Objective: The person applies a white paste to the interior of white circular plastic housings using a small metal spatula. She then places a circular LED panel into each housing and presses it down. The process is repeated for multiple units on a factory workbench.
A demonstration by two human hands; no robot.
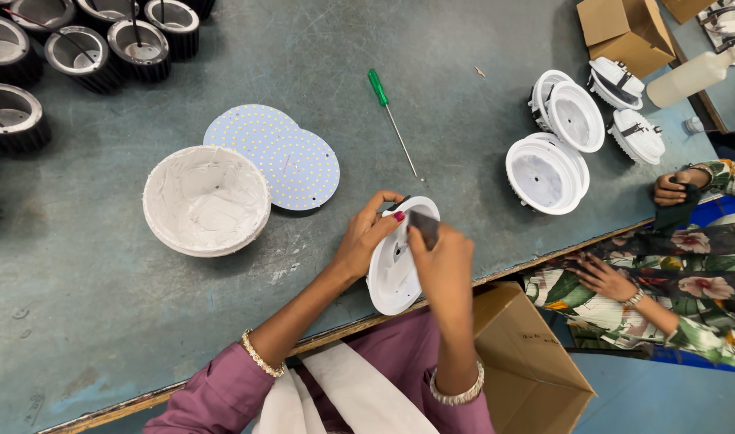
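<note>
My left hand grips the far rim of a round white lamp housing, holding it tilted on edge at the table's near edge. My right hand is closed on a small dark grey scraper card pressed against the inside of that housing. A white bowl smeared with white paste sits to the left. Behind it lie two round pale blue LED boards, overlapping each other. A green-handled screwdriver rests further back on the grey-green table.
Black finned heat sinks crowd the far left corner. Several white lamp housings stand at the right. A brown carton and a plastic bottle sit far right. A person in a floral sleeve sits at my right. An open carton is by my lap.
</note>
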